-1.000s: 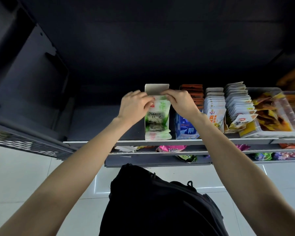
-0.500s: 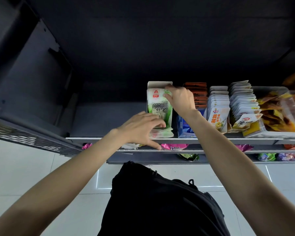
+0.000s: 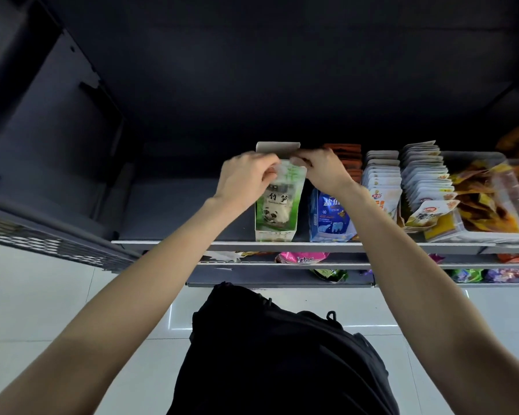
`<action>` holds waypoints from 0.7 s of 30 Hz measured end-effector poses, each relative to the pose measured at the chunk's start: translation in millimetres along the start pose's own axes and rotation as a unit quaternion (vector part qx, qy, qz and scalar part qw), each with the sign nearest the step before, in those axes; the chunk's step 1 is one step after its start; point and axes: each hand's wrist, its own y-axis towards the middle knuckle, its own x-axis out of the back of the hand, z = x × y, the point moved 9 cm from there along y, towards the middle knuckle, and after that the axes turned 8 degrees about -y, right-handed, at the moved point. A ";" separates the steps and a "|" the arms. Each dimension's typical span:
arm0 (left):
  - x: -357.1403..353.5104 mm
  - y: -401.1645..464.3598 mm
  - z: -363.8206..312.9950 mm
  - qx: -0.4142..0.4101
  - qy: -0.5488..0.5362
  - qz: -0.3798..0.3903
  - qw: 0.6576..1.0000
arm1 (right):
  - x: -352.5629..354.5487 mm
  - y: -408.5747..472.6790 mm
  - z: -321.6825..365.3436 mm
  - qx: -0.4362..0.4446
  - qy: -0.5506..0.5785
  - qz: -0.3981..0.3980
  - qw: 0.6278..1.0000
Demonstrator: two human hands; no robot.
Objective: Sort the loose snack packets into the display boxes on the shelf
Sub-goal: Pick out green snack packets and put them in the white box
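Back up from the shelf edge [image 3: 312, 246], left hand [image 3: 246, 181] joins right hand [image 3: 324, 172], fingers pinching green packet [image 3: 277, 202].

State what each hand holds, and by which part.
Both the left hand and right hand pinch the green packet by its top edge.

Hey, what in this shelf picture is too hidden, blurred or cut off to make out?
Head view only:
- Top of the green packet: motion-blurred and covered by the left hand and right hand.
- How many packets the green box holds: hidden by the front packet.
- Orange packets: mostly behind the right hand.
- Lower shelf packets: covered by the shelf edge.
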 end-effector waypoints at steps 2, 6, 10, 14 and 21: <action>-21.5 -0.7 8.4 0.031 0.022 0.053 0.998 | -1.0 -9.3 -11.9 -0.057 0.107 -0.017 0.993; -35.2 -20.2 25.2 0.068 -0.027 0.009 0.997 | -5.5 -46.6 -26.9 -0.118 0.219 -0.096 0.964; -36.9 -36.7 43.2 0.148 -0.180 -0.047 0.971 | -12.9 -66.8 -22.6 -0.104 0.193 -0.129 0.967; -44.6 -36.5 48.9 0.199 -0.250 -0.020 0.947 | 0.5 -47.4 -11.3 -0.061 0.121 -0.161 0.978; -47.1 -34.0 30.3 0.103 -0.086 0.075 0.988 | 1.1 -1.8 0.3 0.029 -0.005 -0.037 0.999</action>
